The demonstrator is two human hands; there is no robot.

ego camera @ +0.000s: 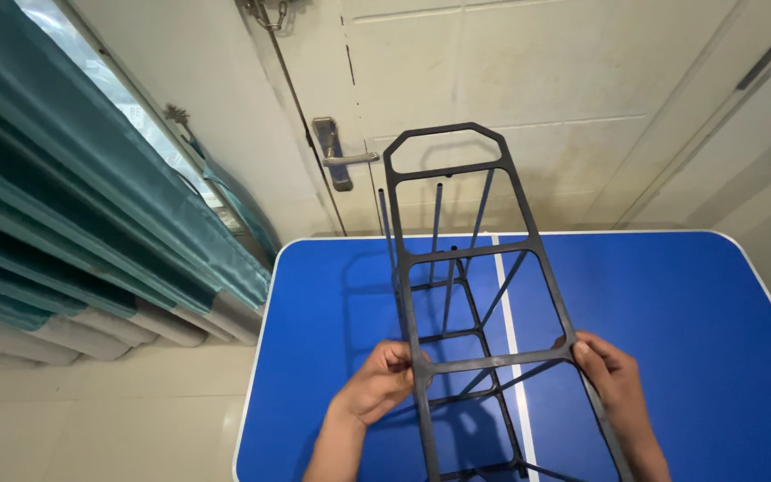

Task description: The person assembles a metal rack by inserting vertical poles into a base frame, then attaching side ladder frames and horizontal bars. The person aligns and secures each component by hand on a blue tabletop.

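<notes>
Over a blue folding table (671, 295), left hand (377, 384) and right hand (613, 384) pinch opposite side rails of a black plastic rack frame (479, 303), long axis toward the far edge.

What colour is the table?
Bright blue table with a white stripe down its middle, seen from the head view.

Tabletop (689, 295): blue, showing a white stripe down the middle.
Door (510, 98): cream, standing shut, metal handle (343, 159) catching light.
Curtain (64, 187): teal, hanging left, daylight slipping past.
Floor (91, 419): pale tiles gleaming.
</notes>
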